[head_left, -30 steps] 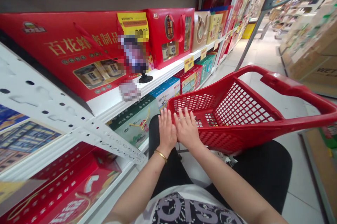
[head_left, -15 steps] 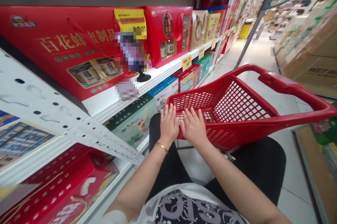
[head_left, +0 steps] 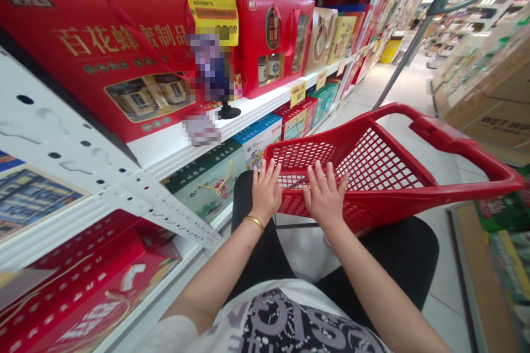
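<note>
A red plastic shopping cart (head_left: 372, 204) with latticed walls stands in front of my knees, its handle toward the right. My left hand (head_left: 266, 190) is open at the cart's near left corner, fingers up and slightly apart. A gold bangle (head_left: 254, 222) circles that wrist. To its right, my right hand (head_left: 325, 195) is open over the near rim with its fingers spread. Neither hand holds anything. Whether the palms touch the rim, I cannot tell. Through the lattice the cart's bottom shows only in part.
White shelving (head_left: 248, 107) runs along the left, bearing a large red honey gift box (head_left: 83, 82) and a smaller red box (head_left: 269, 38). Below sits a green gift box (head_left: 207, 182). A grey pole (head_left: 403, 63) rises behind the cart. Cardboard cartons (head_left: 497, 115) stand right of the tiled aisle.
My right hand has moved right along the cart's near rim, away from my left, and its fingers have spread wider. The view has shifted slightly.
</note>
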Available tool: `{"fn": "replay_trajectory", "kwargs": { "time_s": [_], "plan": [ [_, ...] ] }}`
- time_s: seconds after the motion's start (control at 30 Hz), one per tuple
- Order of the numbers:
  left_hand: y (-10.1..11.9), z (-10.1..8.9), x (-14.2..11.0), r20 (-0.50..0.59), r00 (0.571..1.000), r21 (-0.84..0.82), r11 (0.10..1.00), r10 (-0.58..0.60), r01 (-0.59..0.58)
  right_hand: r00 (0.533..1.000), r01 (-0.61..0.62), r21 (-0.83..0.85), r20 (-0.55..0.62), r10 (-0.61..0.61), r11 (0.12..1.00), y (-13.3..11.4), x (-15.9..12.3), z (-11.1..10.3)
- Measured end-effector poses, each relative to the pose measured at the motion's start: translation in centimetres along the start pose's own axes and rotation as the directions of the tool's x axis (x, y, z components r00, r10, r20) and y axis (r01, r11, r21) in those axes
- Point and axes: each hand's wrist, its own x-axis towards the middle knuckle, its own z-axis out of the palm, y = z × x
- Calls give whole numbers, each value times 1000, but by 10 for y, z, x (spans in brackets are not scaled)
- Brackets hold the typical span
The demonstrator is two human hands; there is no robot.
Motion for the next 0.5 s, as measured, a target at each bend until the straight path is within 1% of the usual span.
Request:
{"fn": "replay_trajectory", "kwargs": {
  "time_s": [0.13,0.2,0.27,0.43,0.5],
  "plan": [
    [-3,0,0,11,1000,15,1000,8,-8,992,124,63,14,-125,990,-36,9,22],
    [-4,0,0,23,1000,18,1000,10,-10,991,132,49,5,-133,990,-39,12,25],
    [-5,-1,0,27,1000,15,1000,5,-6,994,105,21,4,-105,994,-26,8,19],
    [-1,-1,0,22,1000,-17,1000,17,-17,998,-49,-55,-32,47,997,31,-13,-12],
    [1,0,1,15,999,-19,999,32,-32,995,-91,-51,-47,88,995,36,-17,-15]
  ]
}}
